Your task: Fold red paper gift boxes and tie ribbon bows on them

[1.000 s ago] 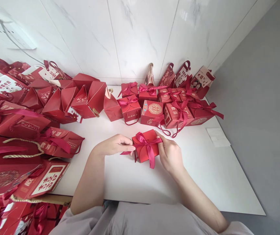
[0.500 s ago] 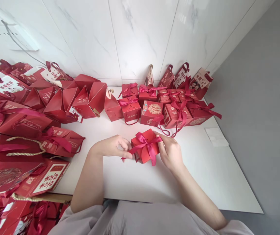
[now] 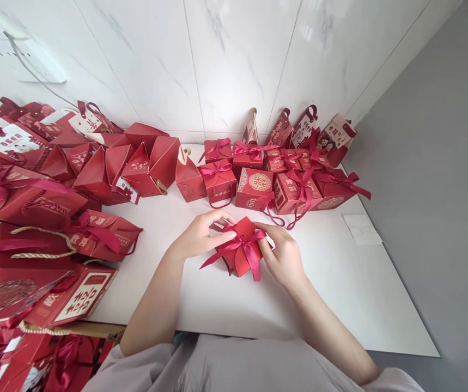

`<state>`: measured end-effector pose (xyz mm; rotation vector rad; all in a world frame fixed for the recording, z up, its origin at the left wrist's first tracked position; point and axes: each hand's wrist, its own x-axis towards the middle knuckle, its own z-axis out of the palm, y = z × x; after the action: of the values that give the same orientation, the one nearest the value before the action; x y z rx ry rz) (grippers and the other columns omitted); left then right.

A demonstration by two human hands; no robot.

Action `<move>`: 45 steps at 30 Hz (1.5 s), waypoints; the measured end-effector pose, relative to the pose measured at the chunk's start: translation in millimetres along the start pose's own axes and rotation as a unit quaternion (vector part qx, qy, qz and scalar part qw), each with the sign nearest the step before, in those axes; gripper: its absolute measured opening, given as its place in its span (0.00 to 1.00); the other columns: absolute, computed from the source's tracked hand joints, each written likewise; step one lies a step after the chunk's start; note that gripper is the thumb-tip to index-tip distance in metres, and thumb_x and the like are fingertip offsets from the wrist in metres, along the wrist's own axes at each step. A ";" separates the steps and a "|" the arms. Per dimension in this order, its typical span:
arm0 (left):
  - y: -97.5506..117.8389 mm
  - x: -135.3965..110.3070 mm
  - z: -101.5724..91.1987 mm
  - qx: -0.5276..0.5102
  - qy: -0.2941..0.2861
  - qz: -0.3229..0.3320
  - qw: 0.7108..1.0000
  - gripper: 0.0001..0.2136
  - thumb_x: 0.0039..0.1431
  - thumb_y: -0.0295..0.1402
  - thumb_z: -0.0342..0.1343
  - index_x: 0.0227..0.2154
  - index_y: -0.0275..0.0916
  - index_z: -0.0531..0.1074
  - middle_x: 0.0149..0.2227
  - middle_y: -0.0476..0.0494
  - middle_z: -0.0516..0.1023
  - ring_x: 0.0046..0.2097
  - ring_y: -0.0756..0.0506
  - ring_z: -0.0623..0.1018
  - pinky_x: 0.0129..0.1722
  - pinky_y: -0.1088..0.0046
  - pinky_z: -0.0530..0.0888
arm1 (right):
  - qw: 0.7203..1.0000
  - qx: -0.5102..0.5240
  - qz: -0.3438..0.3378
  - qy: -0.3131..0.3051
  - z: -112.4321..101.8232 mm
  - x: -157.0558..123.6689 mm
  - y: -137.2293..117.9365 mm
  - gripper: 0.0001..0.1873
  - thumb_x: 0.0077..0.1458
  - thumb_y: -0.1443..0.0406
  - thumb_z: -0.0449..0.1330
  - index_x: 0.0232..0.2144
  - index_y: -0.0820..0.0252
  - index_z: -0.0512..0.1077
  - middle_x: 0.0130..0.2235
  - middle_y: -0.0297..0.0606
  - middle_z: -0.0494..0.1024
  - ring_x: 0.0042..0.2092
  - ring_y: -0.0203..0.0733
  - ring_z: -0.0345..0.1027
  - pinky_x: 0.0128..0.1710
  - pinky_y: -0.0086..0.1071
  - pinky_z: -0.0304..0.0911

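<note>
A small red gift box tied with a dark pink satin ribbon rests on the white table in front of me. My left hand curls over the box's left top corner, fingers on the ribbon loop. My right hand pinches the ribbon's right loop at the box's upper right edge. One ribbon tail trails off to the lower left, another hangs over the front of the box.
A row of finished ribbon-tied red boxes stands along the marble wall, with small handled bags behind them. Untied open red boxes and larger red bags pile up on the left. A white paper slip lies at right.
My left hand let go of the left ribbon tail and moved up and right onto the box's top left corner. The box tilted slightly; my right hand stayed at the right loop.
</note>
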<state>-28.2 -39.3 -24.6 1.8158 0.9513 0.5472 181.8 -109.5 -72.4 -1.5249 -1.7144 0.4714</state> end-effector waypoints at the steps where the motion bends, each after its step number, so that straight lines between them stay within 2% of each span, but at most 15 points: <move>1: 0.0 0.4 0.7 -0.001 0.012 -0.010 1.000 0.11 0.58 0.40 0.56 0.39 0.39 0.71 0.47 0.43 0.76 0.47 0.45 0.76 0.50 0.65 0.72 | 1.000 -0.002 -0.005 0.006 0.0 0.2 0.6 0.15 0.64 0.63 0.51 0.48 0.55 0.73 0.45 0.38 0.80 0.45 0.45 0.73 0.46 0.39 0.66; 5: -1.3 1.2 1.2 -0.006 0.049 -0.026 0.998 0.11 0.58 0.41 0.56 0.32 0.37 0.71 0.44 0.43 0.77 0.45 0.45 0.76 0.48 0.66 0.73 | 1.000 -0.007 -0.016 0.015 0.3 0.9 1.2 0.15 0.64 0.63 0.51 0.47 0.55 0.74 0.44 0.38 0.80 0.44 0.45 0.73 0.45 0.39 0.66; 11: -2.2 1.2 1.7 -0.028 0.033 -0.054 0.998 0.13 0.60 0.42 0.54 0.34 0.37 0.74 0.41 0.43 0.77 0.39 0.47 0.76 0.39 0.72 0.73 | 1.000 -0.014 -0.021 0.014 0.6 -0.7 1.3 0.15 0.65 0.63 0.50 0.48 0.56 0.74 0.43 0.39 0.81 0.43 0.45 0.73 0.43 0.39 0.66; 18: -0.8 2.8 3.6 -0.023 0.057 -0.047 0.997 0.13 0.61 0.42 0.53 0.32 0.38 0.73 0.40 0.43 0.77 0.40 0.47 0.75 0.40 0.71 0.72 | 1.000 -0.010 -0.019 0.019 1.8 -2.3 1.4 0.16 0.65 0.63 0.49 0.49 0.55 0.73 0.44 0.39 0.80 0.44 0.45 0.73 0.45 0.40 0.66; 21: 0.0 0.1 0.0 0.000 0.084 -0.050 0.995 0.13 0.59 0.43 0.55 0.29 0.37 0.71 0.33 0.46 0.75 0.34 0.49 0.73 0.33 0.74 0.69 | 1.000 -0.005 -0.011 0.019 2.3 -2.2 -0.2 0.15 0.65 0.63 0.50 0.49 0.55 0.72 0.45 0.38 0.80 0.45 0.45 0.73 0.45 0.39 0.66; 24: 2.4 -7.2 -9.1 0.055 0.104 -0.036 0.992 0.17 0.57 0.45 0.57 0.22 0.36 0.67 0.24 0.50 0.67 0.26 0.52 0.65 0.26 0.76 0.62 | 1.000 -0.004 -0.013 0.022 1.8 -2.2 -1.7 0.15 0.64 0.63 0.51 0.49 0.55 0.72 0.45 0.38 0.80 0.45 0.45 0.73 0.45 0.39 0.66; 28: 9.4 -17.2 -18.2 0.105 0.007 -0.030 0.994 0.16 0.50 0.46 0.63 0.22 0.37 0.71 0.19 0.54 0.61 0.23 0.54 0.59 0.24 0.76 0.58 | 0.999 -0.011 -0.012 0.029 1.2 -1.9 -2.6 0.14 0.62 0.63 0.53 0.48 0.55 0.74 0.42 0.37 0.81 0.42 0.45 0.75 0.43 0.39 0.66; 30: 13.0 -19.0 -17.3 0.118 -0.031 -0.033 0.992 0.15 0.49 0.45 0.64 0.24 0.37 0.73 0.19 0.54 0.61 0.23 0.54 0.58 0.24 0.76 0.58 | 0.999 -0.013 -0.010 0.034 1.5 -2.0 -2.4 0.15 0.62 0.64 0.52 0.47 0.55 0.75 0.42 0.37 0.82 0.41 0.44 0.75 0.43 0.39 0.66; 32: 15.7 -18.9 -13.9 0.107 -0.053 -0.038 0.992 0.14 0.52 0.44 0.62 0.24 0.37 0.73 0.20 0.53 0.65 0.23 0.54 0.60 0.25 0.76 0.59 | 0.999 -0.015 -0.009 0.040 2.2 -2.4 -1.7 0.15 0.63 0.65 0.52 0.47 0.55 0.75 0.42 0.37 0.82 0.41 0.44 0.75 0.43 0.39 0.66; 34: 17.6 -18.1 -10.4 0.074 -0.064 -0.057 0.994 0.14 0.56 0.43 0.58 0.24 0.37 0.72 0.21 0.52 0.66 0.24 0.54 0.61 0.24 0.77 0.60 | 0.999 -0.019 -0.013 0.049 3.1 -3.0 -0.7 0.15 0.63 0.66 0.52 0.46 0.55 0.76 0.43 0.36 0.82 0.42 0.44 0.75 0.44 0.38 0.66; 37: 19.0 -17.6 -8.8 0.029 -0.073 -0.109 0.991 0.16 0.59 0.42 0.54 0.21 0.36 0.68 0.19 0.53 0.63 0.23 0.54 0.60 0.23 0.77 0.59 | 0.997 -0.032 -0.028 0.066 4.4 -3.9 0.9 0.15 0.62 0.66 0.52 0.45 0.56 0.76 0.41 0.37 0.82 0.41 0.44 0.76 0.44 0.38 0.65; 41: 18.7 -18.4 -11.6 0.014 -0.104 -0.154 0.983 0.18 0.59 0.42 0.53 0.19 0.35 0.65 0.19 0.52 0.63 0.23 0.54 0.60 0.24 0.76 0.58 | 0.993 -0.054 -0.055 0.090 6.1 -4.9 2.7 0.14 0.62 0.67 0.52 0.45 0.58 0.76 0.37 0.39 0.82 0.38 0.43 0.76 0.43 0.38 0.65; 45: 17.8 -19.3 -13.2 0.009 -0.109 -0.164 0.980 0.17 0.58 0.41 0.53 0.19 0.35 0.66 0.19 0.52 0.64 0.23 0.54 0.61 0.24 0.76 0.58 | 0.991 -0.074 -0.062 0.094 7.1 -6.2 2.9 0.15 0.62 0.68 0.52 0.45 0.60 0.76 0.33 0.37 0.82 0.36 0.42 0.75 0.43 0.37 0.66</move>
<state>-42.6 -51.4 -2.0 1.6482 1.0774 0.1318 178.3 -113.3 -80.8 -1.5037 -1.7124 0.1345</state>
